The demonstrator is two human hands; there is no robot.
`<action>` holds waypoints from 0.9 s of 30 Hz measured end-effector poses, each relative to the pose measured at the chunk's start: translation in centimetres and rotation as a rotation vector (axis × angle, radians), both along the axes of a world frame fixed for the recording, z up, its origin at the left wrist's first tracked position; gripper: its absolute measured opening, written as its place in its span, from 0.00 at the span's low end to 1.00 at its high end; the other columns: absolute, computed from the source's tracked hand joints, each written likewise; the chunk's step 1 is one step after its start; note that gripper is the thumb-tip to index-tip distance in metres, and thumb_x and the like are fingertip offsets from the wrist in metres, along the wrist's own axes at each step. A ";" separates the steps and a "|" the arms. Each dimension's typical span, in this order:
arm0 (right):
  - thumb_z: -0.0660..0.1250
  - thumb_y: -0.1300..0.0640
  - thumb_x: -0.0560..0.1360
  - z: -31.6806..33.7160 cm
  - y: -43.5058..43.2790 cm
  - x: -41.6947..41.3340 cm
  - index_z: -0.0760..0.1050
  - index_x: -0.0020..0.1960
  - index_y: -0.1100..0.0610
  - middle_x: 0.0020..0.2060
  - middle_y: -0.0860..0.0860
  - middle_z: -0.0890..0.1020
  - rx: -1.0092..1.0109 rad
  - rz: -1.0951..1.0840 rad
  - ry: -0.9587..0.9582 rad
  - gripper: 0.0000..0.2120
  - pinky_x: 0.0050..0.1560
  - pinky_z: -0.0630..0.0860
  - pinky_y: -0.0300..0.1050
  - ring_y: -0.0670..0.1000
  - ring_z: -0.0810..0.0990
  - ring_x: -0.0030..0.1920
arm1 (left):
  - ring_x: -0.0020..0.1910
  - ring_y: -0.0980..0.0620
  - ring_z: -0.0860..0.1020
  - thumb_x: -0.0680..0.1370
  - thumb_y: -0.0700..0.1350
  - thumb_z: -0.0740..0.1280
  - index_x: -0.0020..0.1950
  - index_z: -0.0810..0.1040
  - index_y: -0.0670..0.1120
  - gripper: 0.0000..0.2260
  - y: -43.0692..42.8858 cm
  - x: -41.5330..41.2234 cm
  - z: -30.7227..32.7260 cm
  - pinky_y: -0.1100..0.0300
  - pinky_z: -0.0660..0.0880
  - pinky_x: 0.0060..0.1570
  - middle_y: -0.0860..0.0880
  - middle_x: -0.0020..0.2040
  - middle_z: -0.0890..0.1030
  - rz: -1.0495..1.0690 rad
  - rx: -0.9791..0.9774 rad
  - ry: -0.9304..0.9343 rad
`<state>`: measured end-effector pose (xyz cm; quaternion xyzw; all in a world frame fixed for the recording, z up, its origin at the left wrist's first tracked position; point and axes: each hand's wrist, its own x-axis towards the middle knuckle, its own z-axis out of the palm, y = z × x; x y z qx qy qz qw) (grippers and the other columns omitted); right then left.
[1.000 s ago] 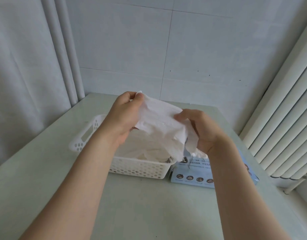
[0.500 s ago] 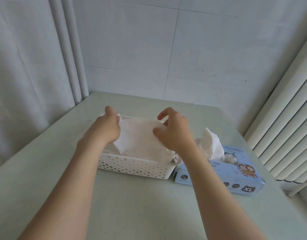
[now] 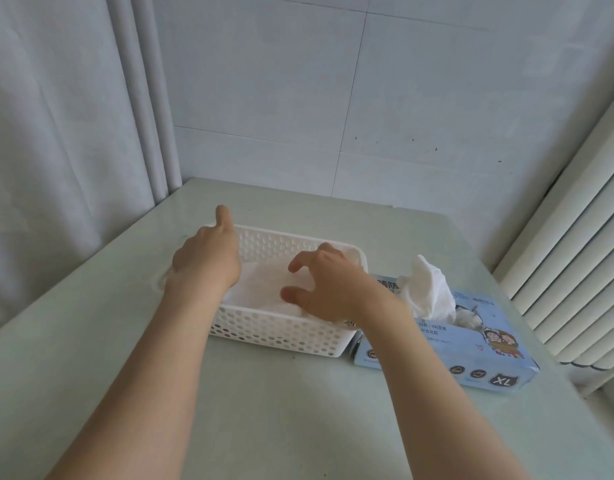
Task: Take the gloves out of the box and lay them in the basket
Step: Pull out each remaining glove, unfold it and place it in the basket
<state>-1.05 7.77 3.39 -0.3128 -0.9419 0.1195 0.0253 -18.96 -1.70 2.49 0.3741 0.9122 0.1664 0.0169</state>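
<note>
Head view: the glove (image 3: 264, 285) I held up 1 s ago now lies flat in the basket (image 3: 281, 337). Right hand (image 3: 329, 289) let go, fingers loose & spread over it. Left hand (image 3: 205, 265) thumb up, fingers hidden, can't tell. Next glove (image 3: 426, 289) pokes from the box (image 3: 471, 344), so grab that.

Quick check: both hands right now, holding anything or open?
Left hand: thumb straight, fingers hidden over the basket; cannot tell.
Right hand: open, fingers spread above the glove, no grip.

The left hand (image 3: 205, 265) reaches forward, thumb out, its other digits hidden; the right hand (image 3: 329, 289) hovers palm down, fingers (image 3: 300, 262) spread.
</note>
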 end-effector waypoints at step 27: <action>0.79 0.55 0.73 1.6 0.1 1.2 0.79 0.69 0.52 0.60 0.52 0.80 -0.068 0.030 -0.165 0.25 0.57 0.82 0.54 0.56 0.80 0.62 | 0.55 0.53 0.77 0.78 0.61 0.72 0.74 0.73 0.63 0.25 0.2 4.1 2.9 0.59 0.72 0.46 0.56 0.59 0.74 -0.533 -0.355 -0.253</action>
